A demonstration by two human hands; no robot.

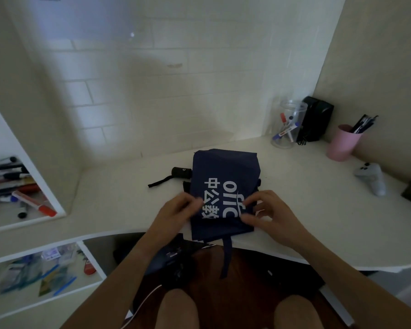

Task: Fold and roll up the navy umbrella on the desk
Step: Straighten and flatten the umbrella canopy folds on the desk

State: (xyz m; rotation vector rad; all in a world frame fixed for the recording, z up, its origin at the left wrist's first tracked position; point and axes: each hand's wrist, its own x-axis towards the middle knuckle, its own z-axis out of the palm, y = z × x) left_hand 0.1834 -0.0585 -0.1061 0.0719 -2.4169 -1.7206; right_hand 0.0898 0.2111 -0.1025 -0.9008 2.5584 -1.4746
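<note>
Navy umbrella (223, 172) lies flattened on the white counter (282, 210) near its front edge, white lettering up, black handle (181, 172) sticking out at left. My left hand (178, 210) and right hand (268, 210) each pinch the canopy's near side edges.

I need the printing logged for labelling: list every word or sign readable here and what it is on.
"offcn": large white letters on the navy umbrella canopy, partly covered by the right hand.
"中公教": white characters beside them, cut off at a fold near the left hand.
Marker labels in the clear jar: too small to read.
</note>
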